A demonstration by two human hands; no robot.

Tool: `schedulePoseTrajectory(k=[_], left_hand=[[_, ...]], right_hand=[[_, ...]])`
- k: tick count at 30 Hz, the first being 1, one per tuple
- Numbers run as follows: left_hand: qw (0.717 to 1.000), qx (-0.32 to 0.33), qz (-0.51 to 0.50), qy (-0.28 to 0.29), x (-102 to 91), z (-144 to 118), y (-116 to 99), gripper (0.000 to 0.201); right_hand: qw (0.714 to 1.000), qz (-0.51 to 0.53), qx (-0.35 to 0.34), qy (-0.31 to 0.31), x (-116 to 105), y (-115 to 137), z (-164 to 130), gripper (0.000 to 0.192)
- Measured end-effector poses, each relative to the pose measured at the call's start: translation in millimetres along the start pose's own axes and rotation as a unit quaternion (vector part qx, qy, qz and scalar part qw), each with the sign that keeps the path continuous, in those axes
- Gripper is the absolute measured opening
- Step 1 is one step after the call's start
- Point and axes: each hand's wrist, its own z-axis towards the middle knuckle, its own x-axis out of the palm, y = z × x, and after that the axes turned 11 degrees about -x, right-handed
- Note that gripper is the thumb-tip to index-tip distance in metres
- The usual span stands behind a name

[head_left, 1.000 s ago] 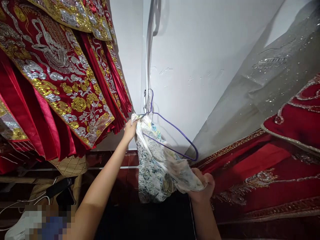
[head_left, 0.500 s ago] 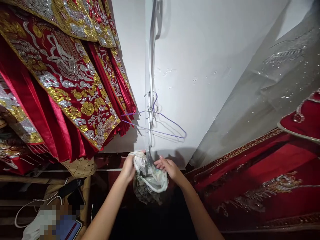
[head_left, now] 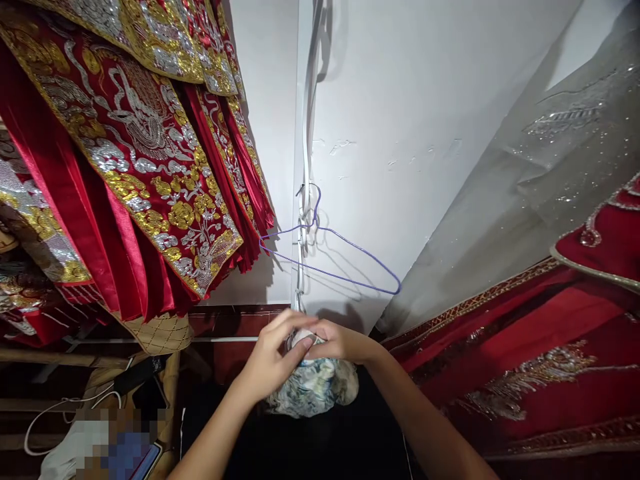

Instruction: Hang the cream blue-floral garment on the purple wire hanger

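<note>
A bunched patterned cloth (head_left: 315, 387), pale with blue-green print, sits between both hands low in the middle of the view. My left hand (head_left: 273, 360) wraps its top from the left. Meeting it from the right, my right hand (head_left: 340, 343) has its fingers closed on the same bundle. Just above them a bare purple wire hanger (head_left: 333, 257) hangs from a white cable strip (head_left: 304, 167) on the white wall, with nothing on it.
Red garments with gold and silver embroidery (head_left: 130, 153) hang at the upper left. More red embroidered fabric (head_left: 530, 347) and a grey sequinned cloth (head_left: 540, 153) fill the right. A woven basket (head_left: 155, 333) and white cables (head_left: 65, 407) lie at the lower left.
The cloth came off the purple hanger and was gathered downward. Both hands closed together, bunching it into a tight bundle. The hanger now swings bare on the wall.
</note>
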Motion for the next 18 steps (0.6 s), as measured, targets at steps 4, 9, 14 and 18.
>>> schedulePoseTrajectory(k=[4,9,14,18], left_hand=[[0.987,-0.109,0.012,0.115,3.1,11.4,33.3,0.049],[0.967,-0.186,0.148,0.093,-1.7,12.6,63.8,0.057],[0.893,-0.232,0.381,0.067,-37.3,20.1,58.0,0.043],[0.869,-0.271,0.409,0.068,-58.8,15.2,63.7,0.030]], right_hand=[[0.978,-0.193,-0.020,0.072,-14.8,40.4,-1.9,0.009],[0.926,-0.317,-0.069,-0.191,-63.9,38.5,15.0,0.039],[0.885,-0.310,-0.103,-0.332,-99.0,-27.8,59.4,0.064],[0.907,-0.281,-0.047,-0.310,-101.8,-70.4,61.6,0.033]])
